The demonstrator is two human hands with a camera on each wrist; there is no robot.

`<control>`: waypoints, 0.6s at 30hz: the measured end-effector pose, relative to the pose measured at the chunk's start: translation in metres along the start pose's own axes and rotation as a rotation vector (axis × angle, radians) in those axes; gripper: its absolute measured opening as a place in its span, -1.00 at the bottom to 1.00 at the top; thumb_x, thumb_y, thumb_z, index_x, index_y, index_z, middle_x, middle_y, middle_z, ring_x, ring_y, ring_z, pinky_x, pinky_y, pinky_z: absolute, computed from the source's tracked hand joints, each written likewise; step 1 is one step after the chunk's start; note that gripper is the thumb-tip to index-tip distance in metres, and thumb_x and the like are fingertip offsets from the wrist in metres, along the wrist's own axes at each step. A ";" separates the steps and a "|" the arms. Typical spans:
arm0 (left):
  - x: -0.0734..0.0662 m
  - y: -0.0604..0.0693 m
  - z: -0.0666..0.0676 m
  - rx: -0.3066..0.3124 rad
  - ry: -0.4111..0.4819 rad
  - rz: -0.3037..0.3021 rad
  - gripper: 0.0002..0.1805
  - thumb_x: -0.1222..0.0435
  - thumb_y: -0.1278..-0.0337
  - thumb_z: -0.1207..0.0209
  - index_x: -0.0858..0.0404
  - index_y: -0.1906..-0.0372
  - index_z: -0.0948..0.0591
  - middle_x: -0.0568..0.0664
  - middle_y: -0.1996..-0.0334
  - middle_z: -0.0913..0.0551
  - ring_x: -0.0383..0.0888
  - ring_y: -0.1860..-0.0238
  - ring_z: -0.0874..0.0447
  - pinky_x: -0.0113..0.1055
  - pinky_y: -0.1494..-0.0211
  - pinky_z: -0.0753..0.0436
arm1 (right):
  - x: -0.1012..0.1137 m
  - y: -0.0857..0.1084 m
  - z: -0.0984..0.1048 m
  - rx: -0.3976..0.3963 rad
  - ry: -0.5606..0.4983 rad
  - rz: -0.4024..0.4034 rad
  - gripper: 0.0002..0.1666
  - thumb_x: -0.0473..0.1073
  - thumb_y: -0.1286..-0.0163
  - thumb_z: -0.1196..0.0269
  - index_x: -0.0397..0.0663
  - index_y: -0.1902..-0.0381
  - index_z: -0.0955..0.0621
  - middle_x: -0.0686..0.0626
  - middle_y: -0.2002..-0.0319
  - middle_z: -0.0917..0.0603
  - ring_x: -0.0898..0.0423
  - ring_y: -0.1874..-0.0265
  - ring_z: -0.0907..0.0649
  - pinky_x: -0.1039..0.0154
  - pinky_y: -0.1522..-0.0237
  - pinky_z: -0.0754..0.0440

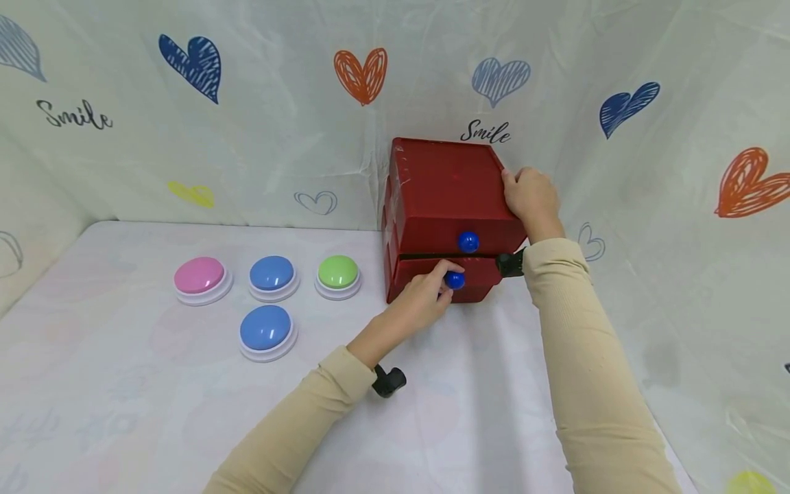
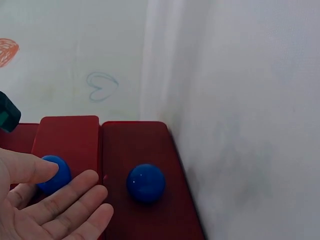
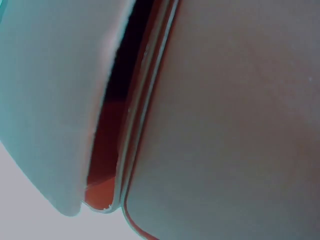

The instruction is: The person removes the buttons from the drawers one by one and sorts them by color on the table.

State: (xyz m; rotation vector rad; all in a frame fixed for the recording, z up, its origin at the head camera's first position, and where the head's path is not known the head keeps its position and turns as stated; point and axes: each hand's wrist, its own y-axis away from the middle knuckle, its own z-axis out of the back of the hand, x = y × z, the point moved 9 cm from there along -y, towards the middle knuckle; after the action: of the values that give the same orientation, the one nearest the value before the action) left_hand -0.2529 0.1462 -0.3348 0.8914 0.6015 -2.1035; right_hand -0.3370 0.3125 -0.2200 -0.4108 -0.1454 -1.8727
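Note:
A red two-drawer box (image 1: 450, 178) stands against the back cloth. In the head view my left hand (image 1: 422, 295) pinches the blue knob (image 1: 455, 280) of the lower drawer (image 1: 478, 271); the left wrist view shows the thumb and a finger of that hand (image 2: 55, 200) at the knob (image 2: 56, 175), the other fingers extended. The upper drawer's knob (image 1: 468, 241) is untouched. My right hand (image 1: 533, 199) holds the right edge of the box top. In the right wrist view a dark gap runs beside a drawer front (image 3: 50, 100); the right hand is out of that view.
On the white table (image 1: 154, 412), left of the box, stand several round buttons: a pink one (image 1: 199, 276), a green one (image 1: 338, 272), a blue one (image 1: 271, 274) and another blue one (image 1: 265, 328) nearer the front. Cloth with printed hearts (image 1: 259, 137) hangs behind and at both sides.

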 end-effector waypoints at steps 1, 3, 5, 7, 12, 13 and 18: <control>0.000 0.000 0.000 -0.002 -0.003 0.002 -0.56 0.34 -0.29 -0.03 0.11 -0.23 -0.29 0.07 0.16 -0.64 -0.17 0.31 -0.58 -0.45 0.22 -0.60 | 0.000 0.000 0.000 -0.001 -0.002 0.000 -0.42 0.12 -0.49 0.26 -0.28 0.15 -0.47 -0.23 0.28 -0.52 -0.11 0.32 -0.52 0.16 0.41 -0.43; 0.001 -0.002 0.001 -0.004 -0.003 0.003 -0.57 0.35 -0.29 -0.04 0.11 -0.22 -0.29 0.07 0.16 -0.64 -0.17 0.30 -0.58 -0.45 0.22 -0.60 | 0.001 0.000 0.000 -0.006 -0.005 0.003 -0.43 0.12 -0.49 0.25 -0.27 0.17 -0.47 -0.22 0.30 -0.51 -0.10 0.33 -0.51 0.16 0.42 -0.42; 0.002 -0.003 0.002 -0.004 0.000 0.008 -0.57 0.35 -0.29 -0.03 0.11 -0.22 -0.29 0.05 0.15 -0.63 -0.17 0.28 -0.59 -0.44 0.20 -0.60 | 0.001 0.001 0.000 -0.007 -0.012 0.003 -0.43 0.12 -0.48 0.25 -0.26 0.18 -0.47 -0.22 0.31 -0.51 -0.10 0.33 -0.51 0.17 0.42 -0.41; 0.003 -0.004 0.002 -0.005 0.005 0.015 -0.57 0.35 -0.29 -0.03 0.11 -0.22 -0.29 0.06 0.13 -0.63 -0.16 0.24 -0.60 -0.40 0.16 -0.62 | 0.001 0.001 0.000 -0.008 -0.018 0.002 -0.43 0.12 -0.48 0.25 -0.26 0.18 -0.47 -0.21 0.32 -0.51 -0.09 0.34 -0.51 0.18 0.43 -0.41; 0.005 -0.006 0.001 -0.013 0.016 0.032 -0.58 0.32 -0.31 -0.03 0.10 -0.22 -0.28 0.05 0.07 -0.62 -0.13 0.12 -0.62 -0.33 0.08 -0.63 | 0.001 0.001 0.000 -0.013 -0.018 0.004 -0.43 0.12 -0.48 0.26 -0.25 0.20 -0.47 -0.20 0.34 -0.51 -0.08 0.35 -0.51 0.18 0.44 -0.41; 0.005 -0.006 0.001 -0.017 0.015 0.036 -0.59 0.30 -0.31 -0.02 0.09 -0.22 -0.28 0.05 0.06 -0.62 -0.13 0.10 -0.62 -0.34 0.08 -0.63 | 0.001 0.001 0.001 -0.014 -0.016 0.005 -0.43 0.12 -0.48 0.26 -0.25 0.20 -0.47 -0.20 0.34 -0.51 -0.09 0.35 -0.51 0.18 0.44 -0.41; 0.007 -0.008 0.000 -0.045 -0.004 0.050 -0.61 0.24 -0.33 -0.02 0.07 -0.21 -0.29 0.02 0.10 -0.63 -0.14 0.11 -0.63 -0.38 0.14 -0.64 | 0.001 0.000 0.001 -0.018 -0.012 0.012 -0.42 0.12 -0.48 0.26 -0.28 0.17 -0.48 -0.23 0.31 -0.53 -0.10 0.33 -0.52 0.17 0.43 -0.43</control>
State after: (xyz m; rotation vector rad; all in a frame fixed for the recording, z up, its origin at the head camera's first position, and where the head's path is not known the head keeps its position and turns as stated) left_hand -0.2628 0.1479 -0.3389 0.8681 0.6163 -2.0385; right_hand -0.3366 0.3119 -0.2189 -0.4342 -0.1334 -1.8612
